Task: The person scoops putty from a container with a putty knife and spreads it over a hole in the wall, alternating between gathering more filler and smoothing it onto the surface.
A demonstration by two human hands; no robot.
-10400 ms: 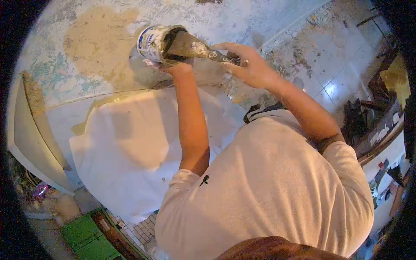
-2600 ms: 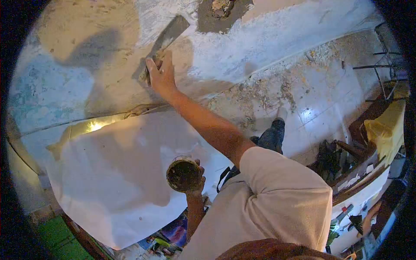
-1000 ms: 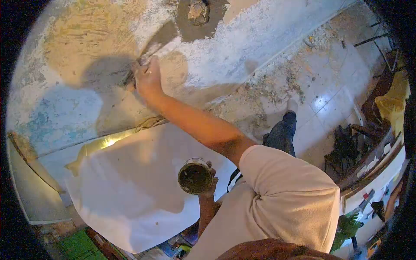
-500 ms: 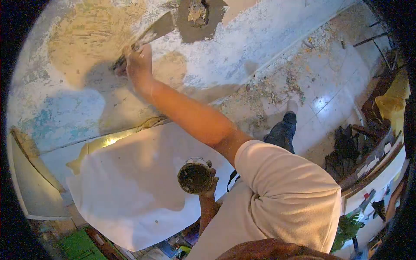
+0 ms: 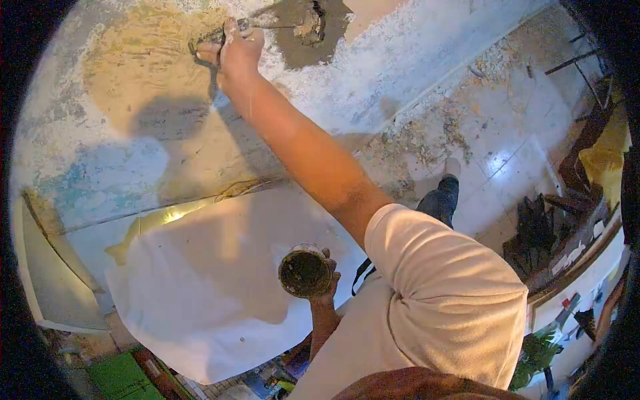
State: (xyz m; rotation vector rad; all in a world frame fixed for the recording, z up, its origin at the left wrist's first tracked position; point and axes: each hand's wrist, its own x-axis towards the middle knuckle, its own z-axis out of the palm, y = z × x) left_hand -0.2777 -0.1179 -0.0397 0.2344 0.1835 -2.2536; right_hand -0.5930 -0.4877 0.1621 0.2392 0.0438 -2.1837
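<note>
My right hand [image 5: 235, 52] grips a trowel by its handle, up against the wall [image 5: 347, 93]. The trowel's thin blade [image 5: 277, 20] lies edge-on to the view and reaches over a dark, wet-looking grey patch [image 5: 290, 52]. A rough hole [image 5: 312, 23] shows in that patch. Lower down, my left hand [image 5: 327, 280] is wrapped round a cup [image 5: 305, 272] of dark, grainy material, held with its opening facing up. A tan, streaked area [image 5: 147, 53] of wall lies left of my right hand.
A white sheet [image 5: 200, 293] spreads below the wall. Crumbled debris [image 5: 427, 133] litters the tiled floor [image 5: 493, 193] along the wall's foot. Dark furniture [image 5: 533, 227] stands at the right, and a green item [image 5: 120, 377] lies at the lower left.
My right hand has moved up and to the right along the wall, and the trowel blade has turned from broad to thin in view, over the grey patch. The cup has barely shifted.
</note>
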